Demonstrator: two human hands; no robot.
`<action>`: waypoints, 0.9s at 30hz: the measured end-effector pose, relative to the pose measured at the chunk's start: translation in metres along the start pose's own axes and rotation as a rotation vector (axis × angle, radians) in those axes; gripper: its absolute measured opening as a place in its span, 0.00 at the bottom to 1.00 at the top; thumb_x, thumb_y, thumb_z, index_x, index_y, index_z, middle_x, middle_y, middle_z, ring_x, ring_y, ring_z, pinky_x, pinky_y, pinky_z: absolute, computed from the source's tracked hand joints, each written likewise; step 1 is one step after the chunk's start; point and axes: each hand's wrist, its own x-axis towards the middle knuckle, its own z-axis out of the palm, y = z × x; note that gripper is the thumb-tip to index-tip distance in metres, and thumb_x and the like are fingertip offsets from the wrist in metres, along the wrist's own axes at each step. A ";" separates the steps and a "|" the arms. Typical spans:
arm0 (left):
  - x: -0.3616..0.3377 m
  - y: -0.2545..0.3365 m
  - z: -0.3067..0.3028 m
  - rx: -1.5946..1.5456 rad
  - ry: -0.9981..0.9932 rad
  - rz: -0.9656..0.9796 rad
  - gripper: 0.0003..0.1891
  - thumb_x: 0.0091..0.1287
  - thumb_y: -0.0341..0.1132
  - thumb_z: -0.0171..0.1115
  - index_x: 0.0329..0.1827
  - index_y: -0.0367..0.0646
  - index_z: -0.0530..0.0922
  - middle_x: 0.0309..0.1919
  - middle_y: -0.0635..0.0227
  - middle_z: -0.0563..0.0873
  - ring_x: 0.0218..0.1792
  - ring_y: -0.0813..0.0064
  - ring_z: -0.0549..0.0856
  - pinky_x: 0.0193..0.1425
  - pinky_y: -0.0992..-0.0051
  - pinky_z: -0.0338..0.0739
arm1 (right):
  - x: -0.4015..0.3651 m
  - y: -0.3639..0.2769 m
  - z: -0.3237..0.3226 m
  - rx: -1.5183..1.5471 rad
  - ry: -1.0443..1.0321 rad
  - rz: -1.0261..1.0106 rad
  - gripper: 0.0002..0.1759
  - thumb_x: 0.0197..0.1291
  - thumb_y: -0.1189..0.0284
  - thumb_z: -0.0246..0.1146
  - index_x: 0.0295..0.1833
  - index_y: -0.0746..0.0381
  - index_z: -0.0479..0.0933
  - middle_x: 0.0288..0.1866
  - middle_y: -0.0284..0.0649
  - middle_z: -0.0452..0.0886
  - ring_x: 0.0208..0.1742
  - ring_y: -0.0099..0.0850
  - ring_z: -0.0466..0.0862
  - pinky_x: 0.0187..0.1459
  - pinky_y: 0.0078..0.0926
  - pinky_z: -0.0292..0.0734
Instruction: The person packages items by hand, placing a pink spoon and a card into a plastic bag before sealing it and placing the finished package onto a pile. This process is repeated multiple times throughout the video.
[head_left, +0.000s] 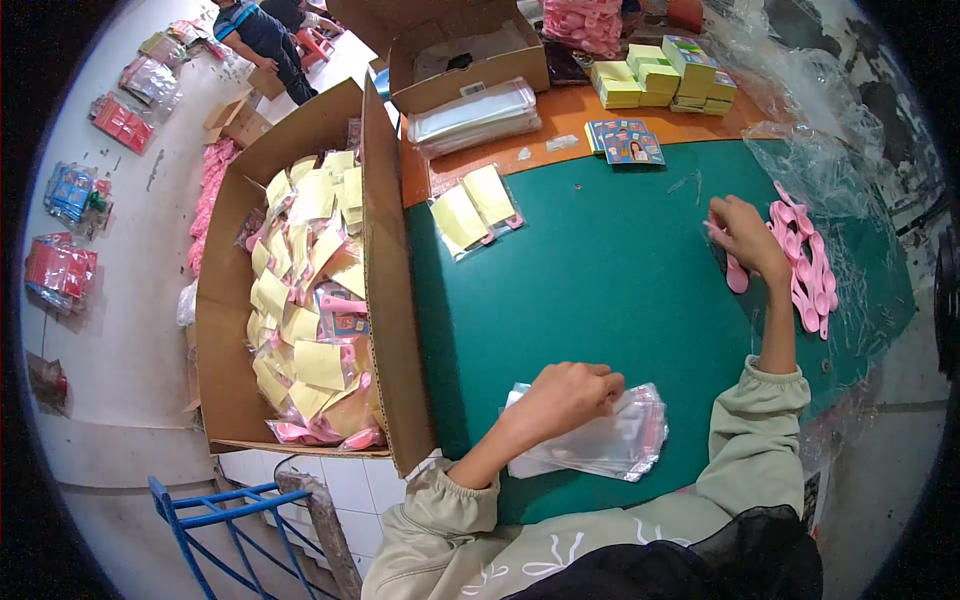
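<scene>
open green tabletop (600, 280) mid-table, cardboard box (390, 300) wall blocking left, pink spoons (810, 270) crowding right

A flat stack of clear plastic bags (625, 440) lies under the left hand (565, 395). Pink plastic spoons (808, 270) lie loosely heaped just beside the right hand (745, 235), one partly beneath it.

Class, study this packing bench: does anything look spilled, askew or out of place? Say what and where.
Nothing looks damaged. Pink plastic pieces lie spilled on the floor against the outer side of the large open cardboard box, and clear packets of red and blue goods lie scattered across the floor farther left.
</scene>
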 end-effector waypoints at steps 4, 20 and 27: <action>-0.001 -0.003 -0.012 -0.012 -0.011 -0.089 0.10 0.60 0.37 0.60 0.41 0.43 0.77 0.27 0.60 0.84 0.28 0.57 0.83 0.33 0.62 0.75 | 0.003 -0.030 -0.022 0.269 0.282 0.004 0.09 0.56 0.74 0.59 0.39 0.67 0.70 0.26 0.45 0.74 0.27 0.38 0.76 0.32 0.33 0.70; 0.043 -0.029 -0.081 -0.951 0.386 -0.112 0.08 0.64 0.36 0.62 0.38 0.41 0.77 0.32 0.70 0.83 0.34 0.81 0.82 0.37 0.82 0.74 | -0.016 -0.121 -0.051 0.817 0.558 -0.027 0.07 0.61 0.76 0.59 0.44 0.66 0.73 0.32 0.37 0.80 0.33 0.22 0.81 0.36 0.18 0.76; 0.048 -0.036 -0.078 -0.944 0.374 -0.085 0.09 0.62 0.34 0.64 0.38 0.38 0.79 0.30 0.69 0.84 0.32 0.83 0.81 0.36 0.83 0.72 | -0.018 -0.129 -0.045 0.823 0.532 -0.062 0.08 0.62 0.76 0.59 0.46 0.67 0.73 0.35 0.38 0.80 0.35 0.23 0.81 0.40 0.21 0.77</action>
